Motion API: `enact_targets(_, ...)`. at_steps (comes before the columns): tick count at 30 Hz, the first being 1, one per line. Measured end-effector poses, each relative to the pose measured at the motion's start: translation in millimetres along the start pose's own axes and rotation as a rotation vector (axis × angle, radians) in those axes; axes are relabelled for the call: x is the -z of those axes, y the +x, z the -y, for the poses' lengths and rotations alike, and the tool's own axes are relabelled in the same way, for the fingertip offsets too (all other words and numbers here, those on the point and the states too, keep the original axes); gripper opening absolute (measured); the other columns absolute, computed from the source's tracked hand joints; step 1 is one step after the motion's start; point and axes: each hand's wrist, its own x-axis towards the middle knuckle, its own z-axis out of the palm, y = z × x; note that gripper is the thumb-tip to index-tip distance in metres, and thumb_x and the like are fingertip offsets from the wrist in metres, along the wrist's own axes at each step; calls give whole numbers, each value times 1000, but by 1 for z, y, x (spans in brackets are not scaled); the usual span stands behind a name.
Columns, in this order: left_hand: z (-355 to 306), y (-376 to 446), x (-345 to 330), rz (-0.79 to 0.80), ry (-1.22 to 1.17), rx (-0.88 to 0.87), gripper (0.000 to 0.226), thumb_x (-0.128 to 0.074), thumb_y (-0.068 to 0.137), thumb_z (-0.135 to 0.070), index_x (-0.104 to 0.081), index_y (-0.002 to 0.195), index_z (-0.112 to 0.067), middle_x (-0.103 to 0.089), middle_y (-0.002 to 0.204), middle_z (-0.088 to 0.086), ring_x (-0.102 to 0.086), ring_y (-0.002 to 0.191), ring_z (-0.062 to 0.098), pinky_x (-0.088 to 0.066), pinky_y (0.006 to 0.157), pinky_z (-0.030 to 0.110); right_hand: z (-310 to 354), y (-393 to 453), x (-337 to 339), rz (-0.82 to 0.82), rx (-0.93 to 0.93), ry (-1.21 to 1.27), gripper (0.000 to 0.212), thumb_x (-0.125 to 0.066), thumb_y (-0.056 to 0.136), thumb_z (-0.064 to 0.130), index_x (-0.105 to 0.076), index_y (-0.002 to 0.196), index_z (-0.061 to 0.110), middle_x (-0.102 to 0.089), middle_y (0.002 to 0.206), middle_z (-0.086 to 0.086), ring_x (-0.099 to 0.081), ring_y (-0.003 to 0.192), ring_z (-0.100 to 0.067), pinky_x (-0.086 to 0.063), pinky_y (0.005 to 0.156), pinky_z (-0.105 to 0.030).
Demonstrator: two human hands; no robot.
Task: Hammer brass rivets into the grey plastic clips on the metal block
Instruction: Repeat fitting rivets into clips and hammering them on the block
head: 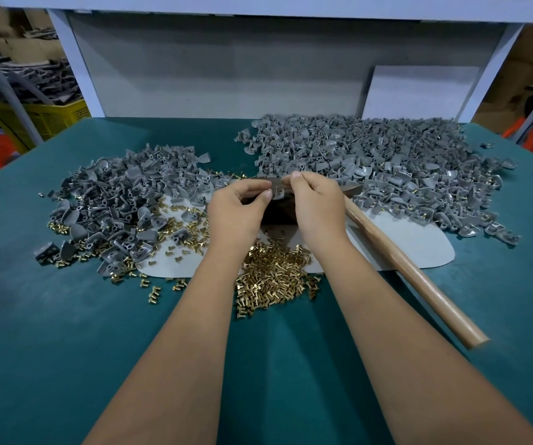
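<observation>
Progress appears partial: right hand (318, 203) and left hand (237, 208) pinch one grey clip (278, 193) over the metal block (279, 215), hammer (412, 268) lying idle, riveted pile (403, 168) right, unriveted pile (123, 194) and brass rivets (271, 277) remaining.

Bare green desk (274, 380) along the near edge allows passage. Clip heaps (123, 200) (387, 162) block left and far-right; hammer handle (419, 277) crosses the right.

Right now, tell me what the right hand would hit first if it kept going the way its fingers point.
Probably the grey clip that the right hand pinches over the metal block, then the left hand's fingertips; depth is unclear.
</observation>
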Motion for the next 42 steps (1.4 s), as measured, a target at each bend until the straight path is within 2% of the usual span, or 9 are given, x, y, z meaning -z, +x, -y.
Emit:
enact_targets(4,0,-1,0,-24,44,-44,20,-71,87,-10,-71,85,-31,-71,89,-12,-66,90,3,-55,89,26,-5,1,1,44,81,-117,26,-51,93,26,-68,77,14,-66,74,3,-55,70,-8,-43,63,-28)
enact_targets(6,0,-2,-1,-27,60,-75,21,-72,86,-10,-71,85,-30,-70,87,-12,-66,87,0,-55,88,26,-5,2,0,55,116,-179,17,-56,91,26,-70,82,22,-65,79,12,-56,77,-4,-44,66,-26)
enact_targets(10,2,-1,-1,-12,77,-99,23,-70,86,-6,-73,98,-25,-73,90,-10,-67,94,7,-52,96,38,-6,6,-2,60,197,-284,12,-59,88,26,-71,87,23,-68,87,9,-59,90,-17,-49,82,-39)
enact_targets(14,6,4,-1,2,122,-114,33,-67,86,-5,-71,112,-26,-74,93,-10,-62,110,22,-47,100,45,-4,9,-6,52,255,-420,10,-59,88,24,-68,85,23,-66,88,4,-57,90,-20,-48,81,-41)
enact_targets(19,8,5,-1,0,135,-143,35,-67,85,-6,-71,112,-28,-74,92,-11,-62,109,29,-49,97,46,-4,8,-9,-3,324,-564,12,-57,89,22,-67,86,16,-61,93,-1,-53,95,-22,-42,79,-36)
enact_targets(23,8,4,-1,-3,136,-151,32,-69,85,-8,-71,104,-33,-74,92,-11,-63,108,25,-49,98,45,-1,8,-11,-26,235,-480,12,-60,88,18,-67,79,13,-60,92,-2,-51,97,-23,-40,78,-34)
enact_targets(27,11,5,-1,3,137,-135,21,-70,86,-11,-76,101,-24,-74,95,-8,-63,110,26,-49,98,43,1,8,-13,-31,160,-381,13,-62,86,13,-66,74,14,-58,86,1,-54,90,-23,-46,79,-38)
enact_targets(37,11,5,-2,-5,124,-72,16,-71,86,-17,-75,95,-30,-73,94,-9,-61,113,24,-49,98,42,-10,3,-10,-31,299,-395,10,-62,88,18,-68,81,14,-56,84,5,-49,92,-17,-39,79,-32)
enact_targets(42,8,6,-1,-12,110,-22,17,-70,88,-19,-74,100,-31,-71,103,-4,-59,114,19,-50,98,40,-13,3,-3,-23,264,-234,25,-49,96,23,-65,79,14,-56,79,4,-50,84,-16,-36,69,-31)
